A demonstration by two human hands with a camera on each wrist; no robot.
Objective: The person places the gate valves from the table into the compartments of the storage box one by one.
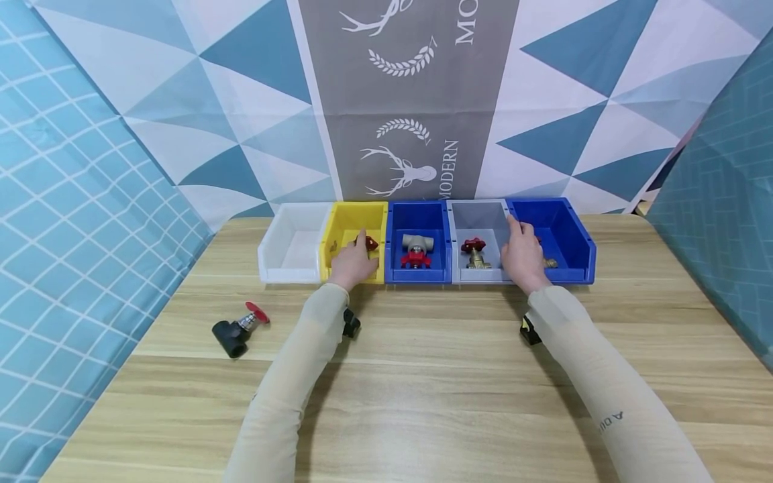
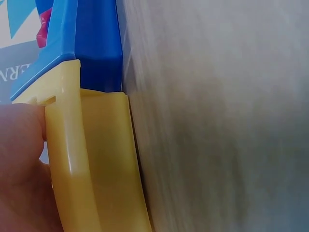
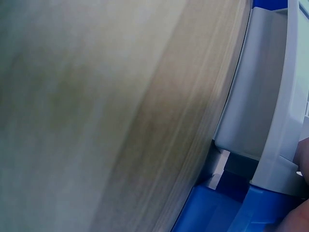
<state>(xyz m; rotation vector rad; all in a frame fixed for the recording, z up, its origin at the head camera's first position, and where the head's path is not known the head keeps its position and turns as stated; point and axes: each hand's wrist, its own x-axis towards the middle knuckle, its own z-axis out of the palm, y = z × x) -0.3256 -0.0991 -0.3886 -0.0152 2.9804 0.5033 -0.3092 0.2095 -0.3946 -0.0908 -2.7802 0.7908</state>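
My left hand [image 1: 352, 263] reaches into the yellow bin [image 1: 341, 216], its index finger extended beside a red-handled valve [image 1: 371, 244] that it partly covers. In the left wrist view, part of that hand shows behind the yellow bin's front lip [image 2: 72, 159]. On the right, my right hand [image 1: 523, 255] lies over the divider between the grey bin [image 1: 477, 213] and the right blue bin [image 1: 558, 215], fingers pointing to the back. Beside it, a brass valve [image 1: 550, 263] in that blue bin is largely hidden. The grey bin holds a brass valve with a red handwheel [image 1: 474, 245].
A middle blue bin [image 1: 417, 211] holds a grey valve with a red handle [image 1: 417, 256]. At the row's left end stands a white bin [image 1: 292, 275]. A black valve with a red handwheel [image 1: 232, 335] lies on the wooden table [image 1: 435, 402]. Patterned cloth [image 1: 410, 100] hangs behind.
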